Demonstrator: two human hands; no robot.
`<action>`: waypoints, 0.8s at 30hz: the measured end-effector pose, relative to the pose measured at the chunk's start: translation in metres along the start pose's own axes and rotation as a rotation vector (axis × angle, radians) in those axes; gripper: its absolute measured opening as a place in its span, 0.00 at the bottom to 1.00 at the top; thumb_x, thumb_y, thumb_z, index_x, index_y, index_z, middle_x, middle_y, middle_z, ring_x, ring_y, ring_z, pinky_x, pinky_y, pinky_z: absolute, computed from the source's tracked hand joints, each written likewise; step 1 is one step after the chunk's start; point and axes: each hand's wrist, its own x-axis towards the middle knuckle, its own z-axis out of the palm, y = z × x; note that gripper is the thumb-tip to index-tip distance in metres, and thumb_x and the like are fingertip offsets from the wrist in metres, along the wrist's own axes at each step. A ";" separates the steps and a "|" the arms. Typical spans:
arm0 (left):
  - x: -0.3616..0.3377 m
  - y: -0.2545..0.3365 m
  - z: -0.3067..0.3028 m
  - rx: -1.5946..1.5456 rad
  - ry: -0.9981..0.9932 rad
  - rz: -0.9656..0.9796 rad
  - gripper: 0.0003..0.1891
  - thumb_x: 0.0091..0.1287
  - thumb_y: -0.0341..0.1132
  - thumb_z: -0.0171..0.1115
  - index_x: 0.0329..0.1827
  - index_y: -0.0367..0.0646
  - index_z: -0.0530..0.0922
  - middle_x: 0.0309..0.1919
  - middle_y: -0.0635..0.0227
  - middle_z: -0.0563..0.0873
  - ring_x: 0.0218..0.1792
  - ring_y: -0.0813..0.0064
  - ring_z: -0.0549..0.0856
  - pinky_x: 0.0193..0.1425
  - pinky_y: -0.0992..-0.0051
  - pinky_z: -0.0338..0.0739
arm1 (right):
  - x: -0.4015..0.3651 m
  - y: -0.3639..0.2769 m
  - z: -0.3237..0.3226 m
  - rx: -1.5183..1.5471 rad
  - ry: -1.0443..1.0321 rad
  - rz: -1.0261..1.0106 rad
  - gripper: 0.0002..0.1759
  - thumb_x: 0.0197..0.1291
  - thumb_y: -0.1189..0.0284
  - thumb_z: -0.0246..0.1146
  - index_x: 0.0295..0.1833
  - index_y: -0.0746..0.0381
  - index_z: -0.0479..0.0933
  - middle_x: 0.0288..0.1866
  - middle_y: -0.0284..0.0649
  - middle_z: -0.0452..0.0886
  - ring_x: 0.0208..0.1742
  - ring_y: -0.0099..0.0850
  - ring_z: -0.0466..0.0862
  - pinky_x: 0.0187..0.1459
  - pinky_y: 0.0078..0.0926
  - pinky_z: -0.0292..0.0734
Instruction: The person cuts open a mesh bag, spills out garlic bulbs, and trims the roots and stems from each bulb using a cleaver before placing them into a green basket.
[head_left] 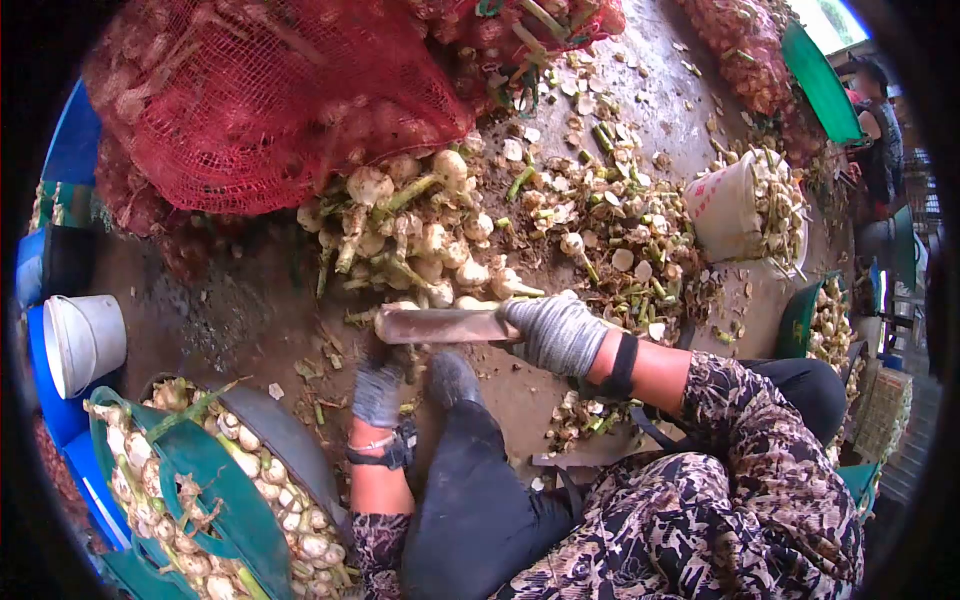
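My right hand [565,333], in a grey knit glove, is closed round the end of a wide, flat blade, which looks like a knife [445,325]. It points left, level across the front of a heap of garlic bulbs [425,235] with stalks. My left hand [377,393], gloved as well, hangs low beneath the blade's tip and apart from it. Motion smears its fingers, so what they hold, if anything, does not show. A red mesh sack [290,110] full of garlic lies just behind the heap.
Cut stalks and trimmings [630,225] litter the floor. A white bucket [727,212] of stalks lies tipped at right. Garlic fills a green basket [205,465] and a grey tub [285,430] at lower left. A white pail [88,340] stands left. Another person [880,130] is far right.
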 end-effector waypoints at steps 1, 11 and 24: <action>-0.007 -0.004 0.005 0.001 -0.001 -0.005 0.21 0.72 0.32 0.59 0.67 0.40 0.71 0.59 0.63 0.81 0.56 0.70 0.81 0.60 0.71 0.77 | -0.003 -0.014 -0.009 -0.046 0.029 -0.057 0.08 0.56 0.68 0.64 0.42 0.55 0.77 0.29 0.45 0.82 0.34 0.48 0.84 0.33 0.46 0.76; -0.036 -0.024 0.025 0.566 -0.162 0.428 0.23 0.69 0.38 0.61 0.66 0.44 0.73 0.62 0.63 0.80 0.60 0.67 0.80 0.62 0.66 0.78 | -0.036 -0.030 -0.017 -0.129 -0.033 -0.189 0.06 0.55 0.69 0.63 0.39 0.57 0.78 0.31 0.45 0.82 0.34 0.47 0.84 0.34 0.44 0.78; -0.054 0.041 0.047 0.394 -0.084 0.449 0.18 0.67 0.36 0.63 0.59 0.42 0.76 0.53 0.62 0.83 0.52 0.65 0.83 0.59 0.66 0.78 | -0.025 -0.013 0.000 -0.174 -0.003 -0.191 0.07 0.52 0.72 0.61 0.38 0.58 0.75 0.28 0.46 0.80 0.33 0.49 0.84 0.33 0.46 0.77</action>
